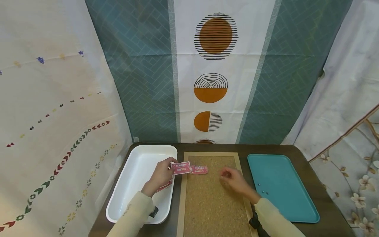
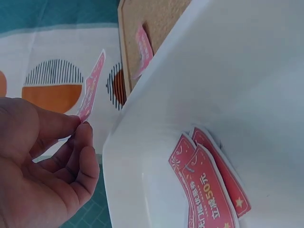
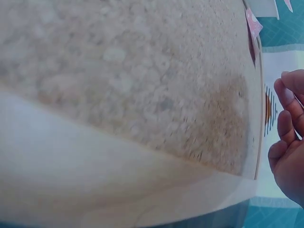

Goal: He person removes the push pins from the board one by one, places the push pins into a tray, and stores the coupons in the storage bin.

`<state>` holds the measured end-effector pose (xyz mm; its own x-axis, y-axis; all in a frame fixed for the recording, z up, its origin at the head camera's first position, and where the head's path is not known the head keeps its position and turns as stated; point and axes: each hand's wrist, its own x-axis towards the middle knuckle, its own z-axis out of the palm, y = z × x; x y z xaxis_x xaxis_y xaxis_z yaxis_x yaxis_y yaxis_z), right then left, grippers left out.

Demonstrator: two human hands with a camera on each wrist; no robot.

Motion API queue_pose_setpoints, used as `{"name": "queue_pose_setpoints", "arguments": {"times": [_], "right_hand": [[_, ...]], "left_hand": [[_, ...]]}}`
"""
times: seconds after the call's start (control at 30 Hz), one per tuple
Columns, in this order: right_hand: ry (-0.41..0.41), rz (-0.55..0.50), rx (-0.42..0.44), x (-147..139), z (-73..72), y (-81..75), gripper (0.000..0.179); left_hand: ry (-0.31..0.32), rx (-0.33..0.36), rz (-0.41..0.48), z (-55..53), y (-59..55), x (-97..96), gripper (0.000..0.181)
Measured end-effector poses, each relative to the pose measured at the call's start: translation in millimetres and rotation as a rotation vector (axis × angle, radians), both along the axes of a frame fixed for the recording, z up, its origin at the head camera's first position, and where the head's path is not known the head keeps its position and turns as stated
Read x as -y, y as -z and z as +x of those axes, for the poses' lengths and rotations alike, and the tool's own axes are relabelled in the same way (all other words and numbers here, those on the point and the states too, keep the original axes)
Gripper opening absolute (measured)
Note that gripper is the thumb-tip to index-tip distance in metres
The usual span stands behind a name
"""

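In the head view my left hand (image 1: 161, 174) pinches a pink printed coupon (image 1: 181, 168) by its left end between thumb and fingertips. That coupon is held up beside the corkboard's (image 1: 214, 204) left edge, its right end close to a second pink coupon (image 1: 199, 170) lying on the cork. Several more coupons (image 2: 209, 190) lie overlapped in the white tub (image 2: 266, 95) under this hand. My right hand (image 1: 234, 179) hovers over the right part of the corkboard, thumb and fingertips drawn together; I cannot tell whether something tiny is between them.
A teal tray (image 1: 284, 184) stands right of the corkboard, with several tiny shiny pieces (image 1: 263, 192) near its left side. A small dark object (image 1: 154, 212) lies in the white tub's near end. Behind the dark table (image 1: 242, 148) hangs a patterned curtain (image 1: 142, 82).
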<state>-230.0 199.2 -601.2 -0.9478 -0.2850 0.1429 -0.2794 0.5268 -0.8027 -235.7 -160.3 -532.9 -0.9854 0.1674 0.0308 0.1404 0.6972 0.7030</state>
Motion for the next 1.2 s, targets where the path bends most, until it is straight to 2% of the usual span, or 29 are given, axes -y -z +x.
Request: {"name": "queue_pose_setpoints", "arguments": {"times": [0.3,0.53,0.9,1.2], "right_hand": [[0.061,0.010,0.034,-13,5.3,0.6,0.010],[0.101,0.019,0.012,-26,9.6,3.2,0.011],[0.125,0.081,-0.044,-37,10.8,1.9,0.008],[0.131,0.050,0.017,-55,16.4,4.1,0.005]], "left_hand": [[-0.080,0.006,-0.022,-2.0,-6.5,16.7,0.028],[-0.098,0.004,-0.050,-4.1,-8.2,35.7,0.028],[-0.127,0.056,-0.063,1.6,-4.0,55.4,0.028],[-0.135,0.101,-0.075,3.3,4.1,62.7,0.029]]}}
